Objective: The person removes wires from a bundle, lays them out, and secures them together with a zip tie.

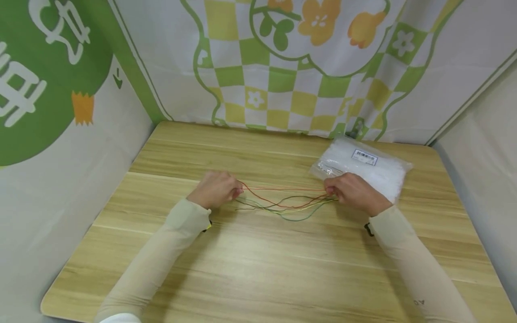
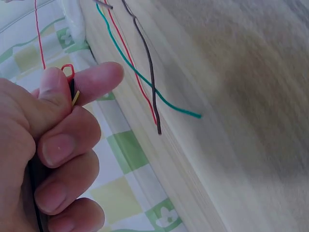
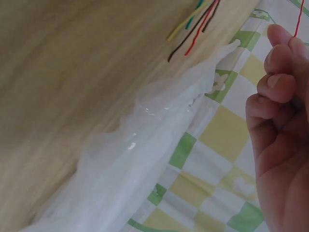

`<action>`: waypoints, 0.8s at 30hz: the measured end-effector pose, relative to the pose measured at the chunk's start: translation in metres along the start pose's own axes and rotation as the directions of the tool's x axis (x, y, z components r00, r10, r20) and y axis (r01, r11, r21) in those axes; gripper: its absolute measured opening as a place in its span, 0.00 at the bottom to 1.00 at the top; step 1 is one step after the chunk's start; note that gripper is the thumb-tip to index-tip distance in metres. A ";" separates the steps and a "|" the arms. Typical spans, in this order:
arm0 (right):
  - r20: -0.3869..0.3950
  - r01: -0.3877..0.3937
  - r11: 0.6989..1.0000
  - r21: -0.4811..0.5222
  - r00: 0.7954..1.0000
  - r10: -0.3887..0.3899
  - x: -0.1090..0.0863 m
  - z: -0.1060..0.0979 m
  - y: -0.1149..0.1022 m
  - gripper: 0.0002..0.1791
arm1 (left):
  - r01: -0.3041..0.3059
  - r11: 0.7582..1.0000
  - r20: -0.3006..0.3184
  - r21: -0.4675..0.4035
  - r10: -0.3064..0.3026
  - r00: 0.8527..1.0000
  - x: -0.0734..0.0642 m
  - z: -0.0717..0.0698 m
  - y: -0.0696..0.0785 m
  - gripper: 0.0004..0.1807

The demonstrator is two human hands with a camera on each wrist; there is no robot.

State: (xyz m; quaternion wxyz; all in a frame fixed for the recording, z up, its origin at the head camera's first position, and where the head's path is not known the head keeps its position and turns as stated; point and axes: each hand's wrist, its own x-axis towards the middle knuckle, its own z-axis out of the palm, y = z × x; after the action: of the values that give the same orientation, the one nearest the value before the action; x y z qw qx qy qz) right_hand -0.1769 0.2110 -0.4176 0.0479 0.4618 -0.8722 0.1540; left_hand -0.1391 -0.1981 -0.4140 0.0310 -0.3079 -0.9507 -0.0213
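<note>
A thin red wire (image 1: 282, 189) runs nearly straight between my two hands. My left hand (image 1: 214, 188) pinches it between thumb and index finger; a small red loop (image 2: 68, 66) and a yellow wire end (image 2: 76, 98) also poke out there. With thumb and fingertips, my right hand (image 1: 355, 190) pinches the other end of the red wire (image 3: 299, 19). Beneath it, several loose wires sag in a bundle: a green wire (image 1: 296, 220), a dark wire (image 2: 152, 72), another red wire (image 2: 140, 87) and a yellow wire (image 3: 178, 25). Their loose ends show in both wrist views.
Behind my right hand, a clear plastic bag (image 1: 363, 166) of white contents with a barcode label lies on the wooden table (image 1: 274, 269). A printed, checked cloth (image 1: 282, 80) hangs along the table's back edge, with pale cloth walls at both sides.
</note>
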 end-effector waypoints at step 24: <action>0.052 -0.051 0.999 0.004 0.997 0.051 -0.011 0.001 0.003 0.19 | 0.017 0.997 0.152 -0.070 -0.006 0.988 0.010 0.002 0.013 0.20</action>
State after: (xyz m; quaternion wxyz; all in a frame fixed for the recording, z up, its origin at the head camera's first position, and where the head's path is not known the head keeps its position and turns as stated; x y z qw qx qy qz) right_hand -0.1731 0.2210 -0.4217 0.0202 0.4432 -0.8843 0.1455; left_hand -0.1395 -0.1815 -0.4152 -0.0524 -0.3040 -0.9507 -0.0317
